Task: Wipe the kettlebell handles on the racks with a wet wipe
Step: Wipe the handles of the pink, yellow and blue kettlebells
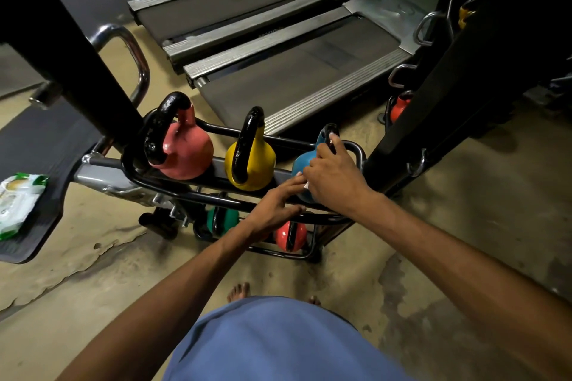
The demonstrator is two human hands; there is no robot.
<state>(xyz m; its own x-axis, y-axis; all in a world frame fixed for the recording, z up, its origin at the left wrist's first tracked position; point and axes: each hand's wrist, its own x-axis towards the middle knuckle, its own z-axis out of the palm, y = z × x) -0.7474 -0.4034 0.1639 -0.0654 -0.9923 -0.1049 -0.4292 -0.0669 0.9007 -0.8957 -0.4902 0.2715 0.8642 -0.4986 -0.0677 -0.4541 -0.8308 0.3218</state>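
1. Right hand (332, 176) is clamping the wipe (307, 185) round the blue kettlebell (301, 165) handle (330, 130), at the rack's (192, 193) right end.
2. Left hand (275, 209), fingers straight, is bracing the rail; sliding the wipe along the handle's whole loop would be cleaning best.

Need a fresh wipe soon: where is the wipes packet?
Head view, far left edge: the wipes packet lies on a black ribbed plate on the floor, well left of the pink kettlebell.

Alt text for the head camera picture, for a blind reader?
A person's right hand grips the handle of a blue kettlebell on a rack, beside a yellow kettlebell and a pink kettlebell. The left hand rests open on the rack's front rail.
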